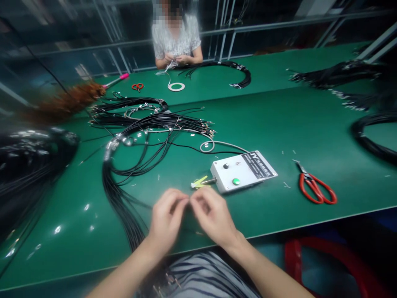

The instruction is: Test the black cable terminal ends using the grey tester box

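Note:
Near the table's front edge, my left hand (167,217) and my right hand (214,217) meet at the fingertips, each closed in a pinch. Whatever sits between the fingertips is too small and blurred to name. Thin black strands from a cable bundle (119,205) run up to my left hand; whether it grips one is hidden. Just beyond my right hand lies a white control box (228,173) with a black knob, a green button and a dark label. A yellow clip-like piece (200,182) sticks out from its left side, close to my right fingertips.
Red-handled snips (316,188) lie to the right. More black cables (149,120) spread behind the bundle, with dark cables (27,161) at left and coils (376,134) at right. Across the green table (263,109), a person (176,41) handles white tape near a tape roll (176,87).

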Action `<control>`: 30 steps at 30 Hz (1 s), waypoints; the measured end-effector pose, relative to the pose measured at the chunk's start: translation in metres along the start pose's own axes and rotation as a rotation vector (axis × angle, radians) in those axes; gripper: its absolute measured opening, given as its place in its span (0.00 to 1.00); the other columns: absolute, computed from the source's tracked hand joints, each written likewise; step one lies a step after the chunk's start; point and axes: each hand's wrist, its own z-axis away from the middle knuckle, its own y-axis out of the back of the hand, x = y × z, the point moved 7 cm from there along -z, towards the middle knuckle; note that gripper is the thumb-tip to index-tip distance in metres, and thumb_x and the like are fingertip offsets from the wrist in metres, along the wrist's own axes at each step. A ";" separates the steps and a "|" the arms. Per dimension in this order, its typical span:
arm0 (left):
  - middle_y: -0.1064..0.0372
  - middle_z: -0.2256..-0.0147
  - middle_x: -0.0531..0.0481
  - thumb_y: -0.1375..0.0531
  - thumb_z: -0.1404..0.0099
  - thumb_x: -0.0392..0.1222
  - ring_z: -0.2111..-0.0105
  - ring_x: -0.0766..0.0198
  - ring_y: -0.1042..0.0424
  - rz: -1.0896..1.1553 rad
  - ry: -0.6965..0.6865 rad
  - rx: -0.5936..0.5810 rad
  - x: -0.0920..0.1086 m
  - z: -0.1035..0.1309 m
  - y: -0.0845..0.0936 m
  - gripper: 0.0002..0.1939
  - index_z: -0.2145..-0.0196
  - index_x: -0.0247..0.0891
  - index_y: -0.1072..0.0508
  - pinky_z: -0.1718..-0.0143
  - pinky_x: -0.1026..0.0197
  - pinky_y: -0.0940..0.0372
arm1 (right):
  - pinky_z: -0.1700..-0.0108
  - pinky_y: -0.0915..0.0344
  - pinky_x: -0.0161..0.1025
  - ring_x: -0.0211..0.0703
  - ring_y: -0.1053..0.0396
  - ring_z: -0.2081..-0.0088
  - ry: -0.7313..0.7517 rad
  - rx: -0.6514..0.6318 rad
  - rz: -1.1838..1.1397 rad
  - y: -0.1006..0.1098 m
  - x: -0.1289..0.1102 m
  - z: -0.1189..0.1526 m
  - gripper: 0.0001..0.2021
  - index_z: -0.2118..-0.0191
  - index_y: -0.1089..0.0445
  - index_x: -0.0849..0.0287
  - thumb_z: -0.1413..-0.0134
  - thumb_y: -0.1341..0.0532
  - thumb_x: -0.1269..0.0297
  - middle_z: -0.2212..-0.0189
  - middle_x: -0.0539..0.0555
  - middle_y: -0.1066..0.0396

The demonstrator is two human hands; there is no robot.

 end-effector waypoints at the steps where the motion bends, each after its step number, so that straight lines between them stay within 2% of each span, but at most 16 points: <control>1: 0.31 0.66 0.49 0.43 0.31 0.36 0.65 0.63 0.31 0.003 0.011 0.011 -0.002 0.000 0.000 0.06 0.65 0.38 0.27 0.64 0.63 0.35 | 0.71 0.37 0.36 0.38 0.35 0.73 0.019 -0.002 0.029 0.002 0.000 0.001 0.07 0.68 0.31 0.56 0.37 0.43 0.66 0.68 0.52 0.33; 5: 0.31 0.68 0.49 0.43 0.31 0.39 0.66 0.63 0.31 0.042 0.081 0.030 -0.013 -0.002 -0.002 0.07 0.66 0.37 0.28 0.65 0.63 0.35 | 0.61 0.34 0.40 0.45 0.30 0.62 0.103 -0.025 0.215 0.008 -0.001 0.005 0.07 0.61 0.30 0.55 0.35 0.46 0.67 0.63 0.55 0.29; 8: 0.31 0.67 0.49 0.43 0.32 0.41 0.66 0.62 0.31 0.062 0.103 0.007 -0.020 -0.003 -0.004 0.07 0.66 0.37 0.28 0.65 0.63 0.35 | 0.58 0.36 0.43 0.49 0.29 0.58 0.177 -0.060 0.497 0.007 -0.009 0.006 0.08 0.54 0.30 0.57 0.35 0.44 0.66 0.58 0.59 0.27; 10: 0.31 0.68 0.49 0.43 0.31 0.41 0.66 0.62 0.31 0.054 0.101 -0.024 -0.021 -0.003 -0.005 0.07 0.66 0.37 0.28 0.66 0.63 0.35 | 0.61 0.39 0.43 0.49 0.30 0.60 0.245 -0.107 0.681 0.000 -0.015 0.003 0.07 0.57 0.28 0.58 0.36 0.42 0.65 0.61 0.58 0.25; 12: 0.31 0.69 0.49 0.44 0.31 0.40 0.67 0.62 0.31 0.012 0.074 -0.066 -0.019 -0.004 -0.006 0.08 0.67 0.37 0.28 0.66 0.63 0.35 | 0.64 0.44 0.43 0.47 0.31 0.64 0.332 -0.153 0.804 -0.007 -0.020 0.000 0.08 0.65 0.27 0.58 0.36 0.41 0.64 0.68 0.55 0.25; 14: 0.31 0.68 0.49 0.46 0.30 0.37 0.67 0.62 0.31 -0.050 0.001 -0.122 -0.012 -0.005 -0.008 0.09 0.67 0.37 0.28 0.64 0.62 0.36 | 0.66 0.48 0.43 0.44 0.32 0.68 0.404 -0.195 0.863 -0.012 -0.021 -0.003 0.12 0.71 0.29 0.58 0.36 0.42 0.65 0.73 0.53 0.26; 18: 0.32 0.67 0.48 0.49 0.29 0.34 0.66 0.62 0.32 -0.116 -0.136 -0.192 0.000 -0.010 -0.014 0.11 0.67 0.37 0.29 0.62 0.61 0.37 | 0.65 0.50 0.43 0.43 0.33 0.68 0.483 -0.234 0.914 -0.002 -0.020 -0.006 0.12 0.70 0.28 0.57 0.34 0.44 0.67 0.73 0.51 0.26; 21: 0.32 0.68 0.49 0.47 0.29 0.35 0.66 0.63 0.32 -0.106 -0.081 -0.140 -0.003 -0.018 -0.012 0.09 0.67 0.37 0.30 0.63 0.62 0.38 | 0.58 0.48 0.45 0.48 0.32 0.56 0.479 -0.176 0.954 0.017 -0.020 -0.015 0.06 0.61 0.27 0.57 0.36 0.40 0.64 0.60 0.54 0.23; 23: 0.31 0.68 0.50 0.46 0.29 0.35 0.66 0.63 0.32 -0.102 -0.030 -0.104 -0.007 -0.023 -0.012 0.09 0.67 0.37 0.30 0.63 0.62 0.38 | 0.52 0.49 0.47 0.52 0.35 0.48 0.464 -0.141 1.008 0.025 -0.017 -0.024 0.09 0.54 0.28 0.58 0.39 0.38 0.64 0.51 0.56 0.25; 24: 0.31 0.68 0.50 0.46 0.30 0.35 0.67 0.63 0.31 -0.101 -0.011 -0.091 -0.008 -0.025 -0.012 0.08 0.67 0.37 0.29 0.64 0.62 0.38 | 0.51 0.49 0.48 0.52 0.36 0.46 0.462 -0.143 1.038 0.026 -0.015 -0.028 0.10 0.53 0.29 0.59 0.39 0.37 0.66 0.50 0.57 0.26; 30: 0.31 0.69 0.51 0.44 0.31 0.36 0.68 0.64 0.31 -0.124 0.063 -0.028 -0.016 -0.031 -0.012 0.07 0.68 0.36 0.29 0.65 0.63 0.38 | 0.53 0.50 0.47 0.46 0.33 0.58 0.495 -0.263 1.108 0.017 0.001 -0.039 0.07 0.60 0.27 0.59 0.37 0.42 0.73 0.65 0.54 0.24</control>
